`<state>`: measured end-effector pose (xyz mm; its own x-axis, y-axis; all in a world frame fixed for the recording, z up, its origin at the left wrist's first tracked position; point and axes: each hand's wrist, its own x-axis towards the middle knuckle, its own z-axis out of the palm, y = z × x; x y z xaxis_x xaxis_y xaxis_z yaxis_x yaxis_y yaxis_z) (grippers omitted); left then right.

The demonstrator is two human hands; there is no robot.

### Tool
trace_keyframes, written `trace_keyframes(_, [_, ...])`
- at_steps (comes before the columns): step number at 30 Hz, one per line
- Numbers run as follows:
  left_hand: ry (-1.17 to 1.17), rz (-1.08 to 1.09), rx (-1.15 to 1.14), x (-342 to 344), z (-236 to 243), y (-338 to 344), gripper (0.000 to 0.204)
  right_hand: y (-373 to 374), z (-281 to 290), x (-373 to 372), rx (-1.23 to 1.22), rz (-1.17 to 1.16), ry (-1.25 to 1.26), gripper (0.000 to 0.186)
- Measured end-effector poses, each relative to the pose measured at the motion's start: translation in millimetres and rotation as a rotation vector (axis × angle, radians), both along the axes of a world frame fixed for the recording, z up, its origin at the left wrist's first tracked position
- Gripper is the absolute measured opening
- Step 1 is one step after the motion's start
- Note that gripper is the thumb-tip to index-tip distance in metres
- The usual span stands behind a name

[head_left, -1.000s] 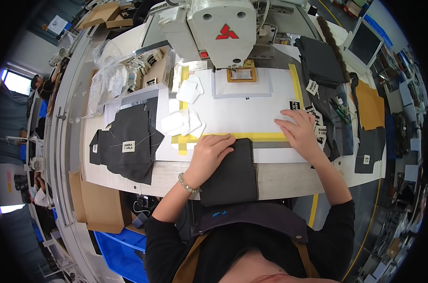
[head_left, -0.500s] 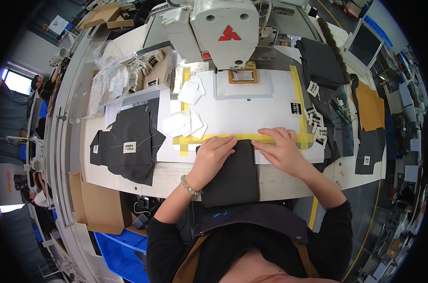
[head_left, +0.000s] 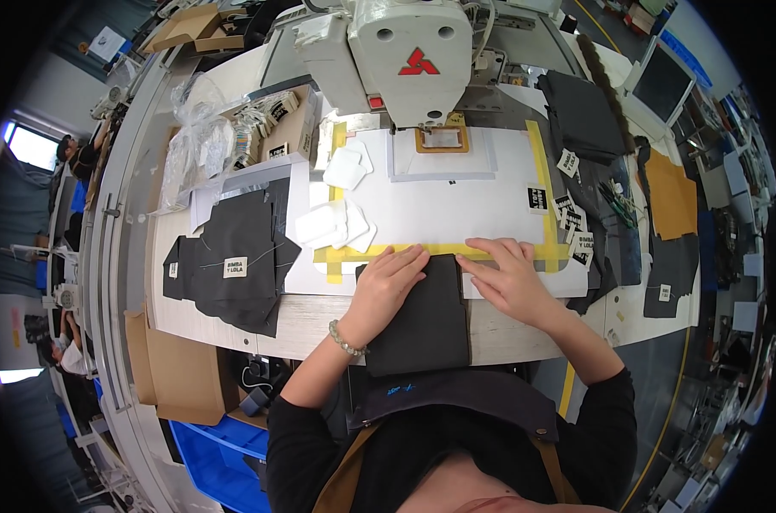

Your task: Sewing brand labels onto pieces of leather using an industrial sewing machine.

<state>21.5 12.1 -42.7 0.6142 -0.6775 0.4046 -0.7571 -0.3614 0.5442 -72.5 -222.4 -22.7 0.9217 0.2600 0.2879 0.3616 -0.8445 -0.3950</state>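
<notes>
A folded piece of black fabric (head_left: 424, 321) lies at the table's near edge, its lower end close to my apron. My left hand (head_left: 389, 286) rests flat over its upper left side, fingers stretched out. At the fabric's upper right corner is my right hand (head_left: 509, 278), with extended fingers and a fingertip at or just beside the corner; whether it touches cannot be made out. Beyond them, a white sheet edged with yellow tape (head_left: 456, 214) runs under the sewing machine head (head_left: 412, 73). A tan-framed clamp (head_left: 442, 139) sits below that head.
White rounded pieces (head_left: 336, 224) lie left of the hands. Farther left are black fabric pieces (head_left: 238, 231) and a cardboard box of labels (head_left: 298, 128). On the right are loose labels (head_left: 581, 248), a black fabric stack (head_left: 586, 115) and a mustard piece (head_left: 670, 195). A blue bin (head_left: 221, 466) stands below.
My right hand has shifted slightly toward me, its fingers a little closer together. The left hand and the black fabric stay practically where they were.
</notes>
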Motion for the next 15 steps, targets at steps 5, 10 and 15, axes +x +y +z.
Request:
trace_keyframes(5, [-0.015, 0.011, 0.003, -1.7, -1.2, 0.6, 0.032, -3.0, 2.6, 1.3, 0.016, -0.021, -0.015, 0.036])
trace_keyframes(10, [-0.080, -0.006, 0.039, -0.9, -3.4, 1.2, 0.032, -4.8, 4.5, 2.5, -0.008, -0.002, -0.028, 0.036])
trace_keyframes(15, [-0.034, -0.010, 0.038, 0.6, 2.9, -3.7, 0.027, -4.7, 0.5, 4.4, -0.021, 0.011, -0.030, 0.037])
